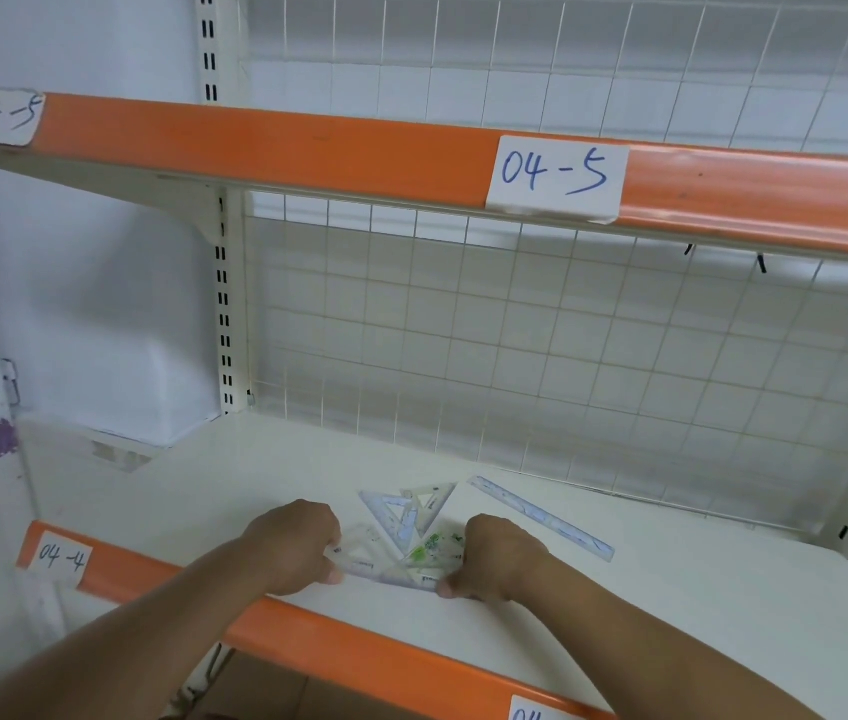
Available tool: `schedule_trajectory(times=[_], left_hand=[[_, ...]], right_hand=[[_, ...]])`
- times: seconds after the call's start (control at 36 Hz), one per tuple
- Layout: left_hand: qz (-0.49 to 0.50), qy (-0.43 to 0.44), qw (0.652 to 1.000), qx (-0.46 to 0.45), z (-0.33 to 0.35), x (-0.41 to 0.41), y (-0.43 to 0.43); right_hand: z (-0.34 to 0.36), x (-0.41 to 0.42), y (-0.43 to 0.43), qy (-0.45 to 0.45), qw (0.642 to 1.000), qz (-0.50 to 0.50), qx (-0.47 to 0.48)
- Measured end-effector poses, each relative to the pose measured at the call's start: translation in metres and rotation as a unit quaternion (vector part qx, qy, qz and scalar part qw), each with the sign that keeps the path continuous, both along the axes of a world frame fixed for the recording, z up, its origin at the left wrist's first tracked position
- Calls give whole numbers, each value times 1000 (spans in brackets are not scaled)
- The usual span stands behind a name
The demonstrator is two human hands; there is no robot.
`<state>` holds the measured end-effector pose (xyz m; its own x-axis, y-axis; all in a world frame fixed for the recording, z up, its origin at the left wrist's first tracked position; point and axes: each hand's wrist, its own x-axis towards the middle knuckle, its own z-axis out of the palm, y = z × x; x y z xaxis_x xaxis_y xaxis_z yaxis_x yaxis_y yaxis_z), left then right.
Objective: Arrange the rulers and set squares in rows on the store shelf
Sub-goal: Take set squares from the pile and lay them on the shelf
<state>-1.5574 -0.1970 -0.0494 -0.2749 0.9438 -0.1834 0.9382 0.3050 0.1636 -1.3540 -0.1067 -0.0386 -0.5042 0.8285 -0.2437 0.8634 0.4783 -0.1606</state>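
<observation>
Pile (401,550) of clear triangular plastic set squares, ends gripped by left hand (292,545) and right hand (502,558), flat ruler (541,517) beside pile.

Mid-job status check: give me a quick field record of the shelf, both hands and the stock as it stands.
shelf: cream lower shelf, label 04-4
left hand: grips the left end of the pile
right hand: grips the right end of the pile
pile: clear rulers and set squares, overlapping, near the front edge
loose ruler: flat, diagonal, right of the pile
rows: none formed yet
above: upper shelf, label 04-5
</observation>
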Motion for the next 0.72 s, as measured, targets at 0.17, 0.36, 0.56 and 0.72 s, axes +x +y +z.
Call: schedule_trajectory(times=[0.17,0.36,0.56,0.72], left_hand=[[4,0,1000,1,0,0,0],[2,4,1000,-3,2,1,2],[6,-3,1000,-11,2,1,3],[6,0,1000,-12,3,2,3]], right_hand=[[0,-1,-1,-3,1000,-3,12],[-2,-2,-1,1,1000,10,18],[-3,5,-1,51,998,20,-2],[-4,8,-2,55,998,32,0]])
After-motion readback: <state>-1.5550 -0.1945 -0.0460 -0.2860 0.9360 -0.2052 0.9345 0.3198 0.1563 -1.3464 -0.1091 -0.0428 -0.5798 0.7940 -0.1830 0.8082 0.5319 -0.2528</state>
